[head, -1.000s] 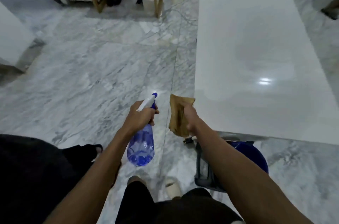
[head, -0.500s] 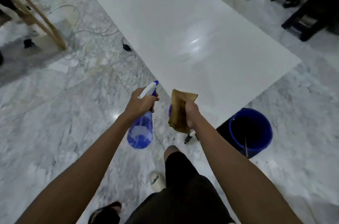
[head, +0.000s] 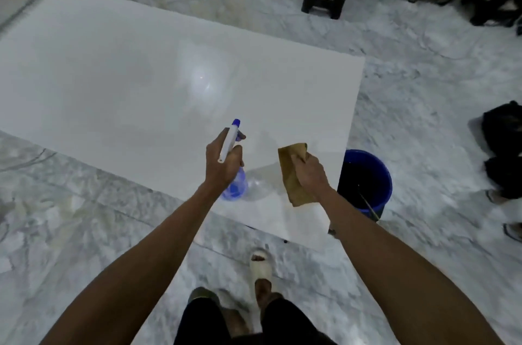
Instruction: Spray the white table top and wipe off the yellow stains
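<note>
Seemingly the job has barely begun: the broad white glossy tabletop [head: 141, 84] stretching ahead of both hands shows no wet patch, and no yellow stains can be made out from here, so spraying and wiping are judged still to do. Left hand [head: 223, 162] is closed around the neck of a clear blue plastic spray bottle [head: 233, 172], nozzle aimed forward over the surface. Right hand [head: 309, 172] clutches a folded tan cloth [head: 292, 175], hanging just above the near edge.
</note>
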A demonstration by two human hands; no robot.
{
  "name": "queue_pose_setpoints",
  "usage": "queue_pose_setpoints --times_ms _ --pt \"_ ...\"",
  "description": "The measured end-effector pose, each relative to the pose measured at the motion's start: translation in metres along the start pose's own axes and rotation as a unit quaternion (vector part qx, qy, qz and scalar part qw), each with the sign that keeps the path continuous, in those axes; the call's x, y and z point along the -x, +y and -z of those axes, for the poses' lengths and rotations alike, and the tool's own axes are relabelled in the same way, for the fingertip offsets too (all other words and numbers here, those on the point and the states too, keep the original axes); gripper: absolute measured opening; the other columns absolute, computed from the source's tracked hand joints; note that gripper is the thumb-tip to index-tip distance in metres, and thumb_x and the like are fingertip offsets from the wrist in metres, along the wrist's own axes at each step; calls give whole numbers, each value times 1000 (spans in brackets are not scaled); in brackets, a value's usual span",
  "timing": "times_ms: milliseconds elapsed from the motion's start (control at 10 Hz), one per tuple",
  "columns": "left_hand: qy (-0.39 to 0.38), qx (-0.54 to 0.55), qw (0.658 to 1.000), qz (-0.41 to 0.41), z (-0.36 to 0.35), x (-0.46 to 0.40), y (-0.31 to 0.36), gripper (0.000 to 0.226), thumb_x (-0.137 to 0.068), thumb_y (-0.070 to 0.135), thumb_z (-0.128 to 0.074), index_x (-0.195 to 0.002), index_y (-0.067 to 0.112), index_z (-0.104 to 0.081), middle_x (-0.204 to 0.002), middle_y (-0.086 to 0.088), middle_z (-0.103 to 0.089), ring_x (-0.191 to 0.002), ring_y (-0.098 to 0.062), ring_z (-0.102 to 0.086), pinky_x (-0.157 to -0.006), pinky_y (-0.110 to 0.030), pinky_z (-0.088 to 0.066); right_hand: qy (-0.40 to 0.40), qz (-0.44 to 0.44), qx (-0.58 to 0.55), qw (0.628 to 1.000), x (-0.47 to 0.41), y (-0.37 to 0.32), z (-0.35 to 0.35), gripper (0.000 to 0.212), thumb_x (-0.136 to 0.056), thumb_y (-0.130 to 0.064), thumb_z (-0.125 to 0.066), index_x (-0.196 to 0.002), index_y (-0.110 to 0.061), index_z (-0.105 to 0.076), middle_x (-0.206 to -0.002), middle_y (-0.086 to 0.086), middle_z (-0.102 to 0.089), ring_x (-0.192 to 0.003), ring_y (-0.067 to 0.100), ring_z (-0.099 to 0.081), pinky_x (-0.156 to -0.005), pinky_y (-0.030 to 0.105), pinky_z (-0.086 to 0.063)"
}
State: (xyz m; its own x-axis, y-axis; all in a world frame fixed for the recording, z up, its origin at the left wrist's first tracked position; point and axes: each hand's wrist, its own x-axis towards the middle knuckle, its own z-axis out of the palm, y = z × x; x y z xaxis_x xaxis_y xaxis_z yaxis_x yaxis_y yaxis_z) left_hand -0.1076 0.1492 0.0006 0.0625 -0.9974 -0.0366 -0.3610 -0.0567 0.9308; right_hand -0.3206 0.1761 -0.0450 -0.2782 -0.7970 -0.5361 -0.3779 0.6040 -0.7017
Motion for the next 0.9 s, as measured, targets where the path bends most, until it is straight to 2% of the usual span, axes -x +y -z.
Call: queue_pose_setpoints --times_ms 100,200,300,400,500,600,700,800,900 --pt "-2 23 1000 -16 -14 -29 -11 33 -82 1 -50 -109 0 -70 -87 -17 -71 -49 -22 -59 -50 -35 -56 47 31 77 995 -11 -3 1 42 -103 -46 -36 -124 -17 -57 -108 8 -65 -104 32 -61 -85 37 -44" --pt "-7 43 998 -37 -22 -45 -27 33 -83 -2 -51 -109 4 -70 -84 -1 -74 -47 -13 -56 -52 -32 -53 129 98 216 963 -19 -5 -6 41 -103 -52 -30 -134 -33 -50 -101 4 -66 -90 27 -61 -85 42 -47" --pt "-20 56 996 -64 -23 -55 -41 37 -85 -8 -51 -110 15 -68 -91 26 -75 -50 -10 -59 -50 -35 -54 211 181 371 886 -27 6 -32 39 -99 -34 -47 -137 -29 -49 -101 7 -63 -88 30 -60 -78 42 -44" --pt "-50 60 991 -105 -19 -60 -53 41 -85 -12 -51 -110 15 -67 -99 32 -74 -55 -3 -64 -53 -33 -55 123 173 448 868 -23 39 -78 53 -92 -39 -51 -143 -26 -47 -131 12 -56 -117 37 -55 -99 47 -38" --pt "-89 65 987 -118 -14 -60 -59 39 -86 -13 -52 -115 9 -67 -106 24 -70 -55 -2 -66 -58 -27 -57 61 143 472 868 -6 70 -124 76 -90 -61 -45 -156 -28 -28 -160 23 -23 -147 44 -23 -117 60 -13" --pt "-119 59 983 -128 -7 -65 -58 43 -89 -9 -56 -124 15 -64 -102 36 -67 -65 0 -69 -65 -16 -54 19 71 429 900 -5 60 -123 91 -80 -86 -16 -156 -40 7 -164 13 14 -152 33 12 -119 53 12" --pt "-179 37 975 -128 6 -57 -62 58 -89 5 -67 -139 28 -48 -107 49 -59 -94 7 -66 -83 -18 -53 -37 23 442 896 -2 40 -116 97 -72 -90 -5 -154 -42 12 -163 10 24 -151 31 19 -119 56 8" --pt "-231 -9 973 -15 22 -63 -68 95 -87 19 -84 -163 14 -27 -131 36 -50 -130 -15 -55 -104 -22 -41 -26 -45 329 943 7 17 -119 71 -97 -67 -19 -157 -37 3 -165 10 16 -152 33 10 -119 58 1" --pt "-249 -105 963 13 60 -24 -105 101 -85 32 -86 -164 10 -27 -162 -6 -44 -146 -30 -46 -117 -38 -36 90 -50 246 964 48 33 -167 63 -100 -56 -14 -158 -31 -9 -167 8 1 -154 29 2 -121 56 -7"
